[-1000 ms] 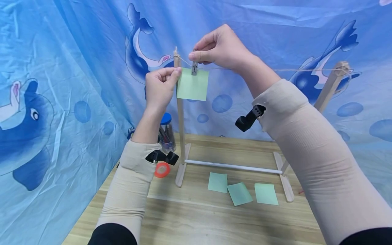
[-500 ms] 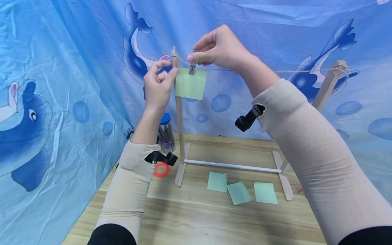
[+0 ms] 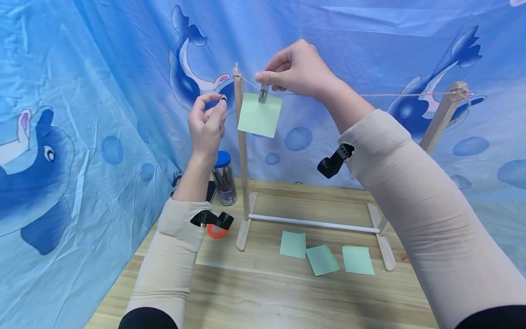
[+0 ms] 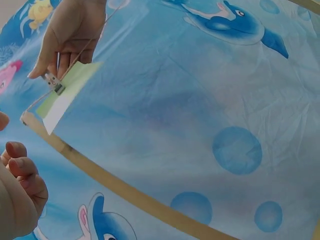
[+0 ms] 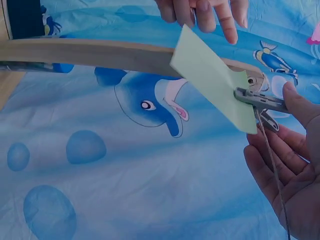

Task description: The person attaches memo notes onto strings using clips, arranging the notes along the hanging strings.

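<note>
My right hand [image 3: 302,71] holds a grey clothespin [image 3: 264,92] by its handle end, thumb on one side and fingers on the other. The clothespin's tip sits on the top edge of a light green square paper [image 3: 260,115], which hangs at the string [image 5: 272,155] beside the left wooden post [image 3: 242,151]. In the right wrist view the paper [image 5: 215,82] tilts in the clothespin [image 5: 260,100]. To the left of the post and apart from the paper, my left hand [image 3: 207,121] has loosely bent fingers with nothing visible between them.
Three green paper squares [image 3: 322,260] lie on the wooden table [image 3: 263,297]. A white bar [image 3: 314,223] joins the feet of the two posts, with the right post [image 3: 441,116] opposite. Behind the left forearm are a blue-lidded jar [image 3: 224,180] and an orange tape roll [image 3: 216,231].
My left hand has let go of the paper's left corner and moved left, away from it. The right hand stays at the clothespin, slightly lower; the paper hangs a little more tilted.
</note>
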`<move>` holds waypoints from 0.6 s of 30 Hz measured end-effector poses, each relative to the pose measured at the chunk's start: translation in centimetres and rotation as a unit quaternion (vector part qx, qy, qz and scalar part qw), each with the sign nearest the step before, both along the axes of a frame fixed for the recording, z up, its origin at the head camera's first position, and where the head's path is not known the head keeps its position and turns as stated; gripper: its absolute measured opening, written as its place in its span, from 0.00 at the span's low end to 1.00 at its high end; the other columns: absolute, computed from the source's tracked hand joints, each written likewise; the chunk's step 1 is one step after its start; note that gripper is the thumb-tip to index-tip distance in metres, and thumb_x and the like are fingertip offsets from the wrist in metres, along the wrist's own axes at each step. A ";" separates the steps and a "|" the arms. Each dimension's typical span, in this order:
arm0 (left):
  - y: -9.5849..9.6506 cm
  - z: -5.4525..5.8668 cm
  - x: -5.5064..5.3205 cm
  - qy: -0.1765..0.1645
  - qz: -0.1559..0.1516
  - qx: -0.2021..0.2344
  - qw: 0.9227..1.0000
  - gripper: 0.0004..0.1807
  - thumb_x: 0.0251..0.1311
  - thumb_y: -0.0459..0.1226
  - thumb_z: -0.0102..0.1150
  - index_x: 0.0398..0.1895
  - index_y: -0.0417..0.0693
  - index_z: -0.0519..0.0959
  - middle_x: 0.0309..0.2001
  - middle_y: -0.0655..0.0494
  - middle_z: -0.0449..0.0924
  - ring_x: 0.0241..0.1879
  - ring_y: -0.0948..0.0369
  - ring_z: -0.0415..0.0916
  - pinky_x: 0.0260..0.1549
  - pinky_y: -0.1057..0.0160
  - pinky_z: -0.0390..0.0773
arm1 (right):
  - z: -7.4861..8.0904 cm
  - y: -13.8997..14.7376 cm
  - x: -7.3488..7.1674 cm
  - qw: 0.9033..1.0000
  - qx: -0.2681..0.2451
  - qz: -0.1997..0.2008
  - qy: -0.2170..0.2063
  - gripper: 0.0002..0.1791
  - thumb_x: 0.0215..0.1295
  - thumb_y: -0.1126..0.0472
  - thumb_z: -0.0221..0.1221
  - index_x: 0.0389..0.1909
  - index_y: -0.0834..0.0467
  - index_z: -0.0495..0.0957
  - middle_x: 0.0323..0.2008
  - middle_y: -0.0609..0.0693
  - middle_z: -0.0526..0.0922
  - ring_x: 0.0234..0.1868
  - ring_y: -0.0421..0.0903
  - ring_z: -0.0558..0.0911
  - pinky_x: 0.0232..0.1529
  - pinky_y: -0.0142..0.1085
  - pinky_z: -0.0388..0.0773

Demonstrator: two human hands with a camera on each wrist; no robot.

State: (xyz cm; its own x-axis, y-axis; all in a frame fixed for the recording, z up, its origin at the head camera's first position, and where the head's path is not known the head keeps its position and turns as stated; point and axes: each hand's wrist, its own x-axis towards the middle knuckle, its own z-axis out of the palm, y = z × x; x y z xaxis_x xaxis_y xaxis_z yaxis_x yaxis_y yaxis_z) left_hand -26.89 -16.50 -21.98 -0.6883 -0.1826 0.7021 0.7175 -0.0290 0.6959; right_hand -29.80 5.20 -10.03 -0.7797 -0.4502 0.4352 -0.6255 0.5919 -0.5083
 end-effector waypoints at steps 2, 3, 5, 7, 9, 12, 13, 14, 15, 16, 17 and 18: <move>-0.2 -0.2 0.0 0.001 0.001 0.000 1.000 0.09 0.73 0.39 0.55 0.50 0.46 0.74 0.14 0.62 0.58 0.11 0.65 0.50 0.11 0.68 0.50 | 0.0 0.1 0.0 1.000 0.008 -0.004 0.006 0.25 0.66 0.41 0.64 0.50 0.57 0.87 0.44 0.51 0.89 0.40 0.43 0.85 0.48 0.36 0.82; -0.3 -0.3 0.0 0.001 0.002 0.000 1.000 0.09 0.73 0.39 0.55 0.50 0.46 0.74 0.14 0.63 0.58 0.11 0.65 0.50 0.11 0.68 0.50 | 0.0 0.1 0.0 1.000 0.011 -0.006 0.005 0.25 0.66 0.40 0.64 0.50 0.56 0.87 0.44 0.51 0.89 0.41 0.43 0.86 0.48 0.35 0.82; -0.5 -0.4 0.0 -0.001 0.001 0.001 1.000 0.09 0.72 0.39 0.55 0.50 0.47 0.74 0.14 0.63 0.58 0.12 0.65 0.49 0.11 0.69 0.50 | 0.0 0.2 0.0 1.000 0.016 -0.008 0.010 0.25 0.66 0.40 0.64 0.50 0.56 0.87 0.44 0.51 0.89 0.41 0.43 0.86 0.47 0.35 0.82; -0.6 -0.6 0.0 -0.002 0.000 0.000 1.000 0.10 0.72 0.39 0.55 0.50 0.45 0.74 0.14 0.63 0.58 0.11 0.65 0.50 0.11 0.69 0.50 | 0.0 0.2 0.0 1.000 0.020 -0.008 0.014 0.25 0.66 0.40 0.64 0.50 0.56 0.87 0.44 0.50 0.89 0.41 0.43 0.86 0.47 0.35 0.82; -0.7 -0.7 0.0 -0.003 0.000 0.001 1.000 0.13 0.72 0.40 0.55 0.51 0.41 0.73 0.14 0.63 0.58 0.11 0.65 0.50 0.11 0.69 0.51 | 0.0 0.3 0.1 1.000 0.023 -0.007 0.018 0.27 0.65 0.39 0.64 0.51 0.56 0.86 0.45 0.50 0.89 0.42 0.42 0.86 0.47 0.35 0.82; -0.9 -0.9 0.0 -0.005 0.002 0.002 1.000 0.13 0.72 0.40 0.55 0.51 0.40 0.73 0.14 0.63 0.59 0.12 0.64 0.50 0.11 0.69 0.51 | 0.0 0.4 0.2 0.999 0.030 -0.007 0.023 0.29 0.64 0.38 0.64 0.54 0.57 0.85 0.46 0.50 0.89 0.43 0.42 0.86 0.47 0.36 0.82; -0.9 -0.9 0.0 -0.005 0.003 0.003 1.000 0.12 0.72 0.40 0.55 0.51 0.41 0.74 0.14 0.63 0.59 0.11 0.64 0.50 0.11 0.69 0.51 | 0.1 0.5 0.2 0.999 0.031 -0.009 0.023 0.31 0.64 0.37 0.64 0.55 0.57 0.84 0.47 0.50 0.88 0.44 0.42 0.85 0.48 0.37 0.82; -1.0 -1.0 0.0 -0.006 0.003 0.004 1.000 0.11 0.72 0.39 0.55 0.50 0.42 0.74 0.13 0.63 0.59 0.11 0.64 0.50 0.11 0.69 0.51 | 0.1 0.6 0.3 0.999 0.031 -0.012 0.025 0.32 0.64 0.36 0.64 0.57 0.57 0.83 0.48 0.51 0.88 0.45 0.42 0.85 0.48 0.37 0.81; -1.0 -1.0 0.0 -0.007 0.003 0.005 1.000 0.09 0.71 0.39 0.55 0.49 0.45 0.74 0.13 0.63 0.59 0.11 0.64 0.51 0.11 0.69 0.51 | 0.1 0.7 0.4 0.999 0.029 -0.014 0.026 0.33 0.64 0.36 0.63 0.58 0.57 0.82 0.48 0.51 0.88 0.46 0.43 0.85 0.49 0.38 0.81; -1.1 -1.1 0.0 -0.008 0.003 0.005 1.000 0.08 0.71 0.39 0.55 0.48 0.48 0.74 0.13 0.63 0.59 0.11 0.64 0.51 0.11 0.69 0.51 | 0.1 0.8 0.5 0.999 0.025 -0.019 0.029 0.33 0.65 0.36 0.63 0.59 0.57 0.82 0.49 0.51 0.88 0.48 0.43 0.85 0.50 0.39 0.81; -1.1 -1.2 0.0 -0.009 0.003 0.004 1.000 0.07 0.72 0.39 0.55 0.48 0.49 0.75 0.13 0.63 0.59 0.11 0.64 0.51 0.11 0.69 0.51 | 0.2 0.9 0.6 0.999 0.017 -0.023 0.033 0.33 0.65 0.36 0.63 0.59 0.57 0.82 0.50 0.51 0.87 0.49 0.43 0.84 0.50 0.39 0.80; -1.1 -1.3 0.1 -0.010 0.002 0.004 1.000 0.06 0.72 0.39 0.55 0.47 0.50 0.75 0.13 0.63 0.59 0.11 0.64 0.51 0.11 0.69 0.51 | 0.2 1.0 0.7 0.999 0.008 -0.029 0.038 0.34 0.65 0.36 0.62 0.60 0.57 0.81 0.51 0.51 0.87 0.50 0.43 0.83 0.51 0.38 0.79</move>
